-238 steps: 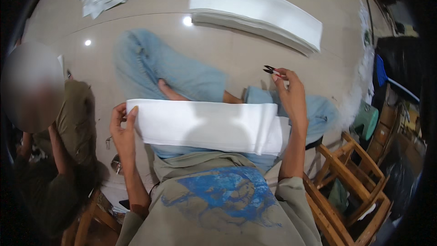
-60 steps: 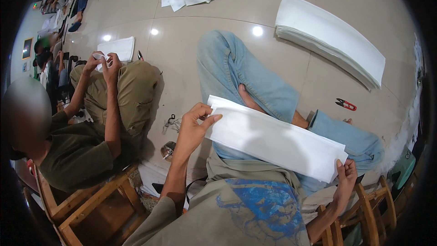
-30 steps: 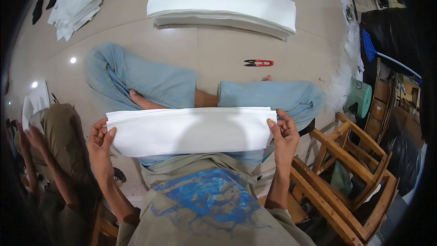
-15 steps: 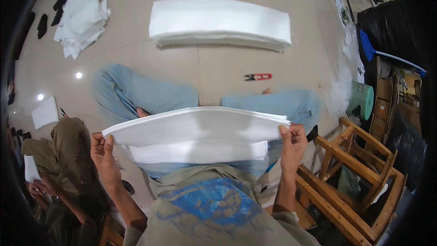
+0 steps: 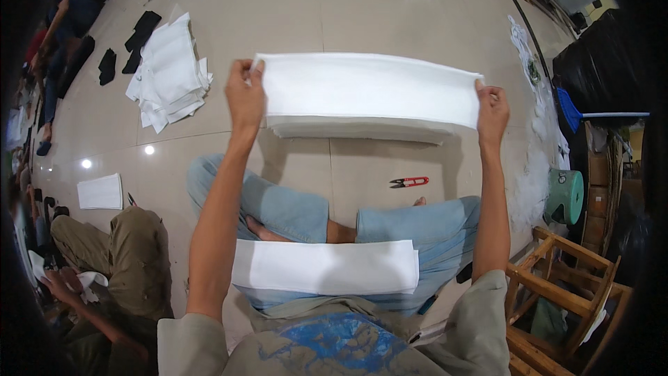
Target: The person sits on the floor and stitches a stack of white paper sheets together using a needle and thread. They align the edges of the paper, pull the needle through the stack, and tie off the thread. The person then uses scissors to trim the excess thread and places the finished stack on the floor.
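Stretched between both hands is a long white cloth panel (image 5: 369,87), held flat over a stack of folded white cloth (image 5: 362,131) on the floor; the panel hides most of the stack's top. My left hand (image 5: 247,97) pinches its left end near the far corner. At the other end, my right hand (image 5: 492,113) grips the edge between thumb and fingers. Whether the panel rests on the stack, I cannot tell. More white cloth (image 5: 327,268) lies across my lap. Red-handled thread snips (image 5: 409,182) lie on the floor in front of my right leg.
Loose white cloths (image 5: 167,73) and black pieces (image 5: 142,31) lie at the far left. A co-worker's hands (image 5: 64,285) hold white cloth, near a small white stack (image 5: 99,191). To the right stand a green stool (image 5: 563,196), a wooden frame (image 5: 557,264) and a blue broom (image 5: 569,108).
Both hands have carried the white panel forward from above my lap to over the floor stack. The view has shifted, and the lap cloth now shows fully.
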The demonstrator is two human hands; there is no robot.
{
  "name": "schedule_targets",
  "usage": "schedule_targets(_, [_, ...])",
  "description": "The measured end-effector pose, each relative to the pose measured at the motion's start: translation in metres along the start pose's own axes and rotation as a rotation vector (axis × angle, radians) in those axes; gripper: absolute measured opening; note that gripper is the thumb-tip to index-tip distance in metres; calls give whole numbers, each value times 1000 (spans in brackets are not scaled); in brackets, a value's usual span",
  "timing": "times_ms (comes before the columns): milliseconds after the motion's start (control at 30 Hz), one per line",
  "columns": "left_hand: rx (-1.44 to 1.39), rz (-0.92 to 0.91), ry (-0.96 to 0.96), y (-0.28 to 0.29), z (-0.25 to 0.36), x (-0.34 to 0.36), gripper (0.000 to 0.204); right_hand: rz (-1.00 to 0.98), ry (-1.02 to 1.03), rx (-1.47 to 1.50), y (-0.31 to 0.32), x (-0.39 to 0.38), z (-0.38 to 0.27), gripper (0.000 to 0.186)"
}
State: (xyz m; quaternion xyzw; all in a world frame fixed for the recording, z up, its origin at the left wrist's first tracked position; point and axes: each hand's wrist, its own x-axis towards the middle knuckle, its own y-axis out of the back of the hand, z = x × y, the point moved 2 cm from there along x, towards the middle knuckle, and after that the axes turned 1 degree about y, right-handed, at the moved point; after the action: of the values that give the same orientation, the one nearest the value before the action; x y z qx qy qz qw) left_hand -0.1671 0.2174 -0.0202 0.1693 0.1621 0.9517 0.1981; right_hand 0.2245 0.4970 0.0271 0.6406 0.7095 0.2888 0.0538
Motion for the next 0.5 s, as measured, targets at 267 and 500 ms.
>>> schedule_targets(267, [282,-145,86,-44,-36,-24,24,-100,-68,-256,-41,-2,101,39])
schedule_targets(500, [391,-237,55,-43,-46,-19,32,-102,49,-390,-27,1,102,42])
